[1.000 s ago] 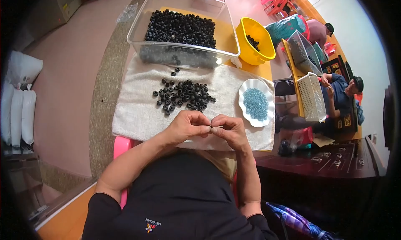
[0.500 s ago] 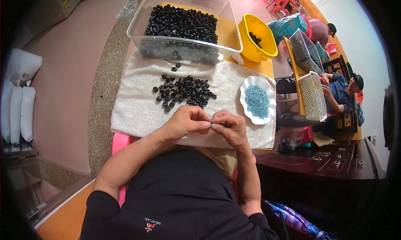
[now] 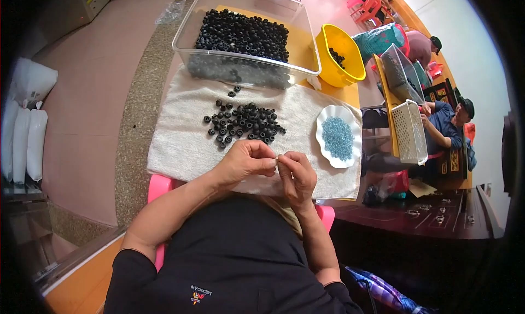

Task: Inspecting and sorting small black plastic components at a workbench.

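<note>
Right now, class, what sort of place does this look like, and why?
Probably a handwork room: a clear bin of black bead-like pieces, a scalloped dish of blue bits, and another person beside a perforated basket.

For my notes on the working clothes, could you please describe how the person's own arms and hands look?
The ungloved left hand and ungloved right hand have bare wrists. Both uncovered forearms run up to short black fabric sleeves, which end near the elbows.

Brightly lit towel [image 3: 178, 139], pale washed-out wall [image 3: 484, 68], dim lower right, fisheye-bent edges, black corners
</note>
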`<move>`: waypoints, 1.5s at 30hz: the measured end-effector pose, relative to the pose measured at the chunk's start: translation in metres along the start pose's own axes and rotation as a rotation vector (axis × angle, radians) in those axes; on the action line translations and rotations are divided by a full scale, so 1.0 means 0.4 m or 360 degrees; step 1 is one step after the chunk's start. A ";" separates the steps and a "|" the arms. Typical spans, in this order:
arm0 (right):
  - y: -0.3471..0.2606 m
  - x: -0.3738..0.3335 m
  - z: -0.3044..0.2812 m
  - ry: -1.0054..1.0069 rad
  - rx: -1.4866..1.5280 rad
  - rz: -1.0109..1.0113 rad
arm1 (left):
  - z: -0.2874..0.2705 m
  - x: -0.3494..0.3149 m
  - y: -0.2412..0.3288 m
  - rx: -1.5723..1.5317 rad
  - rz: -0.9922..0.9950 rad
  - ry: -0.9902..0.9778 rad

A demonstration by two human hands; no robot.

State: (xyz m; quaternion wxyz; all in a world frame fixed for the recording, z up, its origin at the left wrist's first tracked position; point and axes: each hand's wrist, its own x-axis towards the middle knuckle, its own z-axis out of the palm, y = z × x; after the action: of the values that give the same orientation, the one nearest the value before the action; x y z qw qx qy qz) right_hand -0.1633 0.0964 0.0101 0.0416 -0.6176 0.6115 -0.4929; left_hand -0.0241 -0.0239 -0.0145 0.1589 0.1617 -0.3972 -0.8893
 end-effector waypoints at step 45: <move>0.127 0.219 -0.204 0.0309 -0.0460 0.0104 | 0.021 -0.004 -0.019 0.0349 0.0064 0.0126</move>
State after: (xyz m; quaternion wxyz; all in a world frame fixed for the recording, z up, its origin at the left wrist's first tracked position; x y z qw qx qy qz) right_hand -0.2739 0.0590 0.0675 -0.0907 -0.5464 0.6969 -0.4555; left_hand -0.0274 -0.0130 -0.0146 0.1735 0.2050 -0.4886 -0.8301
